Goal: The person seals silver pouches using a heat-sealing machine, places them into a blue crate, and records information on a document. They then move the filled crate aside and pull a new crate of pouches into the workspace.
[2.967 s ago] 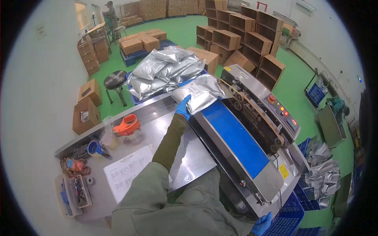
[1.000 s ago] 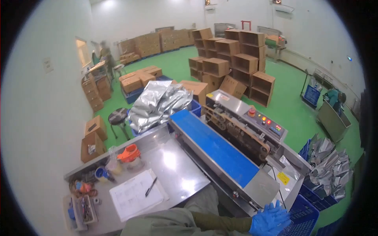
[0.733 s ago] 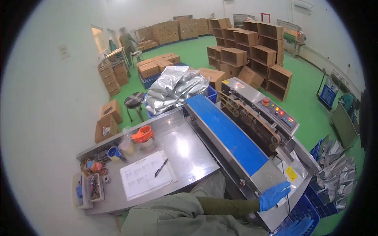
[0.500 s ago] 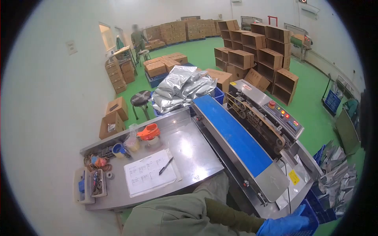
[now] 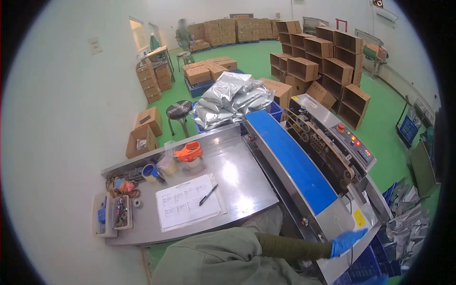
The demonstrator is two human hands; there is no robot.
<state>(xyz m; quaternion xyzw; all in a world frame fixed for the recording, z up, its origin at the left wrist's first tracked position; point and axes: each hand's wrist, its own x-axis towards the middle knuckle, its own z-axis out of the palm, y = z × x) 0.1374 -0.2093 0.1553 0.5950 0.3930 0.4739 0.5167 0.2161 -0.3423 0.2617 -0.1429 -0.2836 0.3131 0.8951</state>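
My left hand [image 5: 349,243], in a blue glove, reaches across to the right at the near end of the belt sealing machine. Its fingers are stretched out over the pale metallic surface beside a yellow label [image 5: 358,218]. Below it is a blue plastic crate [image 5: 363,267]. Only a sliver of my right hand [image 5: 376,280], also blue-gloved, shows at the bottom edge; its fingers are hidden. The machine's blue belt [image 5: 289,159] runs away from me, beside its control panel [image 5: 352,137] with lit red displays.
On the steel table [image 5: 242,190] lie papers [image 5: 185,204] with a pen, tape rolls and an orange tape dispenser [image 5: 189,152]. Silver pouches [image 5: 228,97] fill a crate beyond the belt; more silver pouches [image 5: 408,232] lie at right. Open cartons [image 5: 351,104] stand stacked behind. A person [image 5: 183,38] stands far back.
My left hand has risen from the blue crate to the machine's near end, fingers extended. A bit of my right hand now shows at the bottom. The view has shifted slightly.
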